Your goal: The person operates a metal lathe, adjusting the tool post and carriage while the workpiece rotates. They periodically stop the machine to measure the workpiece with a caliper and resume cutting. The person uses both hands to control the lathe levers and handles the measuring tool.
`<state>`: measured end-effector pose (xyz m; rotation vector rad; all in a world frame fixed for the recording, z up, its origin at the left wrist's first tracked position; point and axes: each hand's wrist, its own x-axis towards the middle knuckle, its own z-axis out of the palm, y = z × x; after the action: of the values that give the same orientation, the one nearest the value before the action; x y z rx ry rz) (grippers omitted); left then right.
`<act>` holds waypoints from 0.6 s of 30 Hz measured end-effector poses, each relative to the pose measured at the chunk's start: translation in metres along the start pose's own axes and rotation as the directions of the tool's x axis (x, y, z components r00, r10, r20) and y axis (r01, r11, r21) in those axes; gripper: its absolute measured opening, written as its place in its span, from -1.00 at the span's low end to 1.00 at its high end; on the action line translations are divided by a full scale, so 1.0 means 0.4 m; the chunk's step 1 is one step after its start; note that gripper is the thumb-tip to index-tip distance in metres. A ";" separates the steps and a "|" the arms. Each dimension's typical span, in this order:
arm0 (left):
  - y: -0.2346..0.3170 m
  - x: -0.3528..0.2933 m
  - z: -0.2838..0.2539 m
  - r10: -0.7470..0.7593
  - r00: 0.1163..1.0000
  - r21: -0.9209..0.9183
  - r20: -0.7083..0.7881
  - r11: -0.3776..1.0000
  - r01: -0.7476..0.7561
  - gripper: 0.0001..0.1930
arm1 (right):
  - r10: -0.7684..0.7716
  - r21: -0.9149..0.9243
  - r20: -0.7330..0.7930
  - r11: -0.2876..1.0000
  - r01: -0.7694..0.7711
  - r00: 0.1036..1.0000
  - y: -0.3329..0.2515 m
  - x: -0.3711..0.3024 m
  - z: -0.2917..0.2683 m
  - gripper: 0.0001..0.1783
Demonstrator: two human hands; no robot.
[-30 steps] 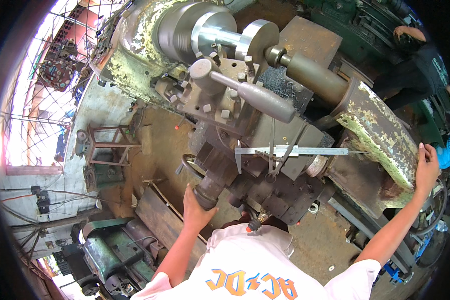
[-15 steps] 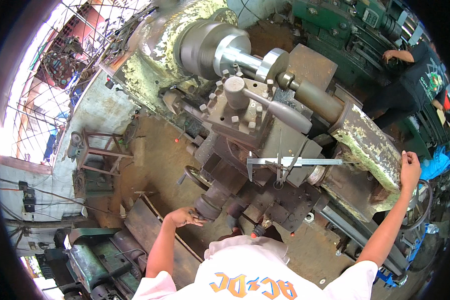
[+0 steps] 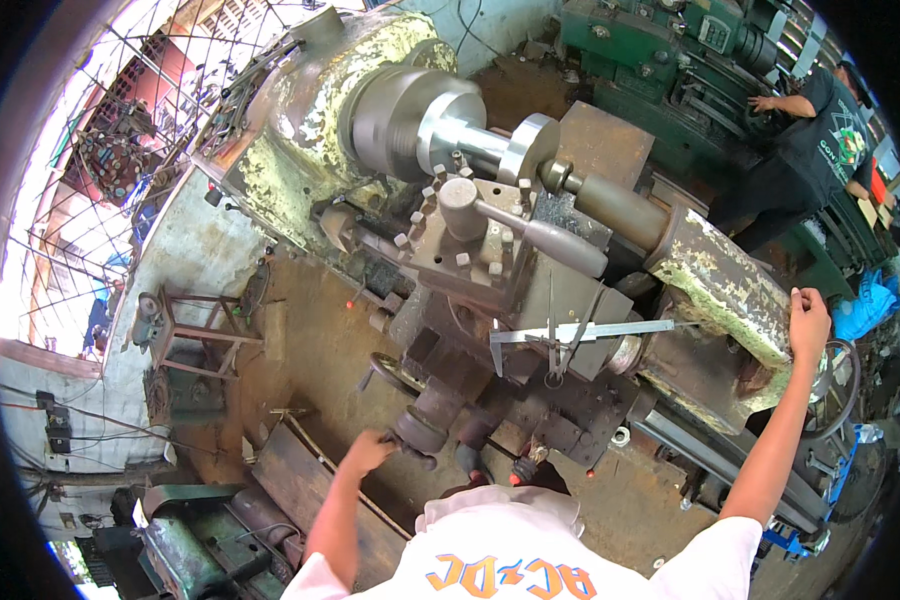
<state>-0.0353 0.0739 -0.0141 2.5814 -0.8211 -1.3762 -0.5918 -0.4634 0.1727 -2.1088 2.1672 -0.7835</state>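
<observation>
My left hand [image 3: 369, 453] is closed at the dark crank handle [image 3: 392, 438] on the round cross-slide dial [image 3: 422, 428]; its fingers are partly hidden. My right hand [image 3: 810, 322] rests with bent, loose fingers on the outer end of the tailstock [image 3: 722, 272], whose paint is peeling. A shiny metal workpiece [image 3: 484, 146] with two wide collars runs between the blurred chuck [image 3: 390, 115] and the tailstock centre [image 3: 558, 177]. In front of it stands the square tool post [image 3: 475, 245] with its clamping lever [image 3: 550, 240]. A vernier caliper [image 3: 580, 332] lies on the slide beside slender dividers [image 3: 554, 345].
A handwheel [image 3: 842, 395] is just beyond my right forearm. Lower left are a green machine [image 3: 175, 525] and a metal sheet [image 3: 305, 478]. A metal stand [image 3: 205, 335] is by the wall. At upper right a person [image 3: 820, 150] works at a green lathe [image 3: 660, 75].
My left hand has gone from fingers extended beside the dial to closed at its crank handle, which has turned. My right hand stays on the tailstock. The whole view has shifted slightly.
</observation>
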 end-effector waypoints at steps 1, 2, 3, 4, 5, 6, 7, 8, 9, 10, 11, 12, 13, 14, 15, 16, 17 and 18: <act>0.025 0.005 0.039 0.107 0.994 -0.021 -0.032 0.994 -0.108 -0.68 | -0.011 0.004 -0.010 1.000 0.011 1.000 0.000 0.000 -0.001 -0.65; 0.051 -0.005 0.086 0.197 0.978 -0.011 -0.070 0.980 -0.198 -0.68 | -0.001 0.037 -0.005 0.999 0.001 1.000 -0.001 0.000 0.000 -0.65; 0.067 -0.013 0.102 0.279 0.957 0.000 -0.079 0.960 -0.279 -0.67 | 0.027 0.038 0.014 0.999 -0.027 1.000 -0.001 0.001 -0.001 -0.64; 0.071 -0.044 0.121 0.218 0.976 0.022 0.029 0.976 -0.219 -0.72 | -0.002 0.000 -0.019 1.000 0.002 1.000 -0.001 0.000 0.000 -0.64; 0.066 -0.055 0.106 0.215 0.969 -0.029 0.123 0.977 -0.213 -0.67 | -0.002 -0.013 -0.030 1.000 0.001 1.000 0.000 -0.002 0.002 -0.64; 0.049 -0.078 0.092 0.157 0.944 -0.041 0.291 0.988 -0.152 -0.62 | 0.008 -0.009 -0.038 1.000 -0.008 0.999 0.002 -0.005 0.004 -0.63; 0.028 -0.084 0.065 0.127 0.971 -0.119 0.204 0.987 -0.105 -0.64 | -0.001 -0.013 -0.025 1.000 0.000 1.000 0.005 -0.006 0.008 -0.63; -0.010 -0.081 0.014 -0.031 0.995 -0.118 0.091 0.992 0.042 -0.66 | 0.009 -0.003 -0.026 1.000 -0.009 1.000 0.011 -0.006 0.011 -0.62; -0.037 -0.052 -0.010 0.045 0.997 -0.116 0.064 0.993 -0.037 -0.69 | 0.013 0.008 -0.027 1.000 -0.013 1.000 0.019 -0.006 0.014 -0.62; -0.063 -0.009 -0.018 0.124 0.989 -0.060 -0.080 0.990 -0.129 -0.72 | 0.009 0.057 -0.038 0.998 -0.007 0.999 0.028 -0.005 0.017 -0.62; -0.082 0.031 0.005 0.025 0.994 -0.006 -0.105 1.000 -0.025 -0.77 | -0.006 0.037 -0.055 0.999 0.008 0.998 0.037 -0.004 0.018 -0.62; -0.095 0.067 0.051 0.060 0.978 -0.029 -0.202 0.997 -0.067 -0.80 | 0.013 0.050 -0.090 0.999 -0.008 0.996 0.044 -0.006 0.021 -0.62; -0.107 0.082 0.112 0.152 0.938 -0.056 -0.310 0.983 -0.177 -0.82 | 0.023 0.089 -0.126 0.996 -0.012 0.992 0.047 -0.012 0.020 -0.61; -0.109 0.093 0.174 0.227 0.903 -0.037 -0.366 0.965 -0.258 -0.83 | 0.035 0.127 -0.165 0.992 -0.014 0.986 0.043 -0.028 0.020 -0.61; -0.107 0.099 0.213 0.391 0.874 -0.012 -0.289 0.911 -0.411 -0.81 | 0.037 0.195 -0.264 0.981 0.016 0.964 0.032 -0.057 0.020 -0.60; -0.099 0.091 0.242 0.448 0.889 0.037 -0.095 0.894 -0.446 -0.77 | 0.081 0.391 -0.323 0.919 0.054 0.943 0.013 -0.102 0.017 -0.59; -0.091 0.062 0.260 0.506 0.851 0.016 -0.140 0.861 -0.509 -0.77 | 0.207 0.603 -0.356 0.796 0.055 0.911 -0.017 -0.161 0.016 -0.58; -0.079 0.031 0.257 0.300 0.951 -0.197 0.080 0.940 -0.280 -0.74 | 0.123 0.481 -0.403 0.871 0.096 0.907 -0.056 -0.236 0.014 -0.61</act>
<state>-0.0984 0.1107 -0.0939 2.1612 -0.9934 -1.4354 -0.5605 -0.3757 0.1450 -1.7714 1.8392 -1.7189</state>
